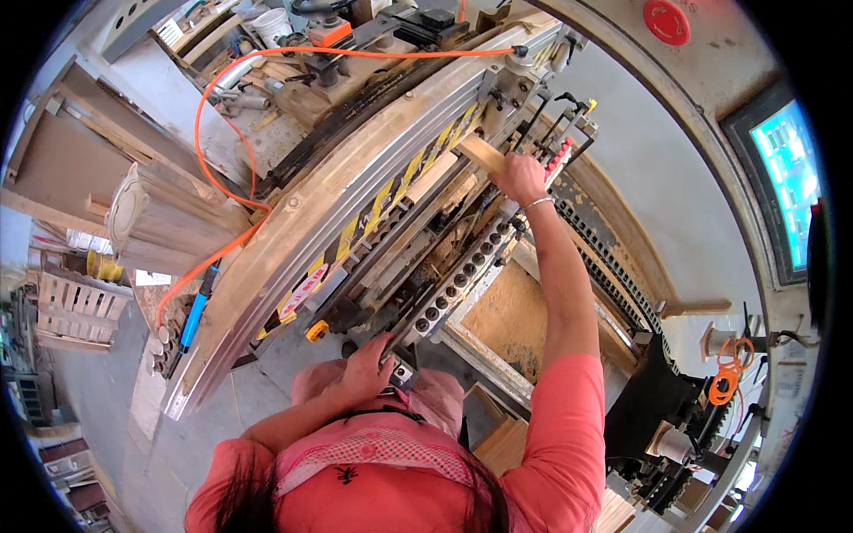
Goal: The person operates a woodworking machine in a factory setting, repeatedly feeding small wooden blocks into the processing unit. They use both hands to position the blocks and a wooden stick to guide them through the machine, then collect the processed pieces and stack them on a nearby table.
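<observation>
My right hand reaches forward over the machine, its fingers closed round one end of a short, flat wooden piece. Another pale wooden piece lies just left of it, beside the yellow-and-black striped strip. A metal rail with a row of dark round knobs runs from below my right hand down toward my body. At its near end, my left hand rests low in front of my waist, fingers curled over the rail's end. The left hand's fingertips are partly hidden.
An orange hose loops over the long machine beam, and a blue air gun hangs at its near end. At the right are a lit screen, a red button and orange-handled scissors. Boards stand left.
</observation>
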`<action>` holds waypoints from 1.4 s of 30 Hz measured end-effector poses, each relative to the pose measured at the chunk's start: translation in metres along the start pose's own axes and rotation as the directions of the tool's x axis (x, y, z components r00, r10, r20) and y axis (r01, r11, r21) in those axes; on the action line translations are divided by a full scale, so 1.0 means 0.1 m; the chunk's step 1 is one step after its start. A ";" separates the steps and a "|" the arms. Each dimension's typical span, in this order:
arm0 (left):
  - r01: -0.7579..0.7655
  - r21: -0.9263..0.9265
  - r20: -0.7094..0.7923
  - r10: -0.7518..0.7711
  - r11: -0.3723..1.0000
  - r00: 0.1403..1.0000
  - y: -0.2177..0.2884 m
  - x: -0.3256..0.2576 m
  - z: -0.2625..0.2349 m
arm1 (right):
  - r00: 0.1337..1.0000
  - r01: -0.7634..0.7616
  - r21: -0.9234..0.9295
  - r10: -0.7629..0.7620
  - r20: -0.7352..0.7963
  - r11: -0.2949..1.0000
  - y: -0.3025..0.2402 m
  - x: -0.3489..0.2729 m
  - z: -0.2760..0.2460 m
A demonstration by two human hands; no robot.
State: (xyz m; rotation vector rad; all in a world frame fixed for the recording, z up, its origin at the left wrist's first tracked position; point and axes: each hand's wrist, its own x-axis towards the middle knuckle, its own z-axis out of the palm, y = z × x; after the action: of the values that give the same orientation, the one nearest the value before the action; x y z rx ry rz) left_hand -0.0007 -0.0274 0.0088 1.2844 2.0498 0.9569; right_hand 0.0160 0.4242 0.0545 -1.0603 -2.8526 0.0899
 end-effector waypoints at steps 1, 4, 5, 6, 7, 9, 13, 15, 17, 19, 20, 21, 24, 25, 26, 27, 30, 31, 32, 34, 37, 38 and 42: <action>-0.005 -0.006 -0.006 0.005 1.000 1.000 0.00 0.01 0.00 | 1.000 -0.013 -0.013 0.014 0.025 1.000 0.00 0.02 0.01; 0.014 -0.029 0.024 -0.013 0.999 1.000 -0.03 0.02 0.00 | 1.000 0.003 -0.014 -0.004 -0.019 1.000 -0.01 0.02 0.05; 0.008 -0.017 0.008 -0.008 1.000 1.000 -0.04 0.01 0.01 | 1.000 -0.025 -0.028 0.025 -0.001 0.999 -0.05 0.01 0.02; 0.003 -0.005 -0.008 -0.003 1.000 1.000 -0.07 0.00 0.03 | 1.000 -0.017 -0.037 0.017 -0.003 0.999 -0.05 0.00 0.03; -0.002 0.005 -0.026 0.002 1.000 1.000 -0.07 0.00 0.04 | 1.000 -0.008 -0.048 0.008 -0.004 0.999 -0.06 0.01 0.04; -0.007 0.004 -0.027 0.007 1.000 1.000 -0.07 0.01 0.03 | 1.000 0.004 -0.046 -0.005 -0.006 0.999 -0.05 0.01 0.03; -0.024 0.007 -0.033 0.024 1.000 0.999 -0.03 0.02 0.02 | 0.999 -0.007 -0.049 0.009 0.045 0.999 -0.10 0.00 -0.06; 0.013 -0.005 -0.011 -0.014 1.000 1.000 -0.01 0.03 0.01 | 1.000 -0.001 -0.043 0.002 0.024 0.999 -0.06 0.02 -0.03; 0.038 -0.011 0.017 -0.038 0.999 0.999 0.02 0.03 0.00 | 0.998 -0.019 -0.012 0.019 0.055 1.000 -0.02 0.04 0.02; 0.047 -0.011 0.043 -0.047 0.999 0.998 0.04 0.03 -0.03 | 1.000 -0.005 0.001 0.005 0.023 1.000 0.01 0.03 0.03; 0.036 -0.004 0.033 -0.036 0.999 0.999 0.03 0.03 -0.03 | 1.000 0.002 0.008 -0.003 0.005 1.000 0.01 0.02 0.02; 0.025 0.003 0.024 -0.025 1.000 0.999 0.01 0.03 -0.02 | 1.000 -0.006 0.025 0.006 0.004 1.000 0.00 0.04 0.02; 0.026 0.005 0.019 -0.026 1.000 0.999 0.00 0.03 0.00 | 0.999 0.005 0.022 -0.006 0.038 1.000 -0.02 0.05 -0.05; 0.032 0.002 0.018 -0.032 0.999 0.999 0.00 0.04 0.00 | 0.999 -0.019 0.002 0.019 0.047 1.000 -0.04 0.07 -0.05; 0.051 0.000 0.035 -0.051 0.999 0.998 0.00 0.04 -0.01 | 0.998 -0.033 -0.001 0.033 0.058 0.999 -0.03 0.08 -0.04; 0.069 -0.001 0.051 -0.069 0.998 0.996 0.00 0.04 -0.01 | 0.997 -0.046 -0.005 0.046 0.070 0.999 -0.02 0.09 -0.01; 0.084 -0.005 0.051 -0.083 0.996 0.995 0.00 0.05 -0.01 | 0.995 -0.048 -0.021 0.050 0.091 0.999 -0.05 0.11 -0.05; 0.083 -0.005 0.047 -0.083 0.997 0.995 0.00 0.04 0.00 | 0.994 -0.044 -0.025 0.047 0.098 0.999 -0.06 0.09 -0.07; 0.087 -0.006 0.047 -0.087 0.996 0.995 0.01 0.03 0.00 | 0.993 -0.048 -0.026 0.050 0.105 0.999 -0.07 0.09 -0.07; 0.088 -0.008 0.045 -0.087 0.996 0.995 0.05 0.06 -0.02 | 0.992 -0.055 -0.031 0.058 0.111 0.998 -0.08 0.10 -0.07; 0.068 0.004 0.028 -0.068 0.998 0.997 0.00 0.04 0.01 | 0.988 -0.059 -0.056 0.066 0.138 0.997 -0.07 0.11 -0.05; 0.075 -0.002 0.032 -0.075 0.997 0.997 0.01 0.03 0.01 | 0.988 -0.059 -0.055 0.066 0.137 0.997 -0.08 0.12 -0.05; 0.076 -0.010 0.033 -0.076 0.997 0.997 0.02 0.04 0.02 | 0.995 -0.057 -0.047 0.061 0.080 0.997 -0.06 0.12 0.00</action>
State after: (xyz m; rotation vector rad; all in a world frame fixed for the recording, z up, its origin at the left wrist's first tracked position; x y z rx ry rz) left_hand -0.0001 -0.0223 0.0085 1.1997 2.0503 0.9067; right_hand 0.0032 0.4275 0.0561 -1.1767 -2.9080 0.0754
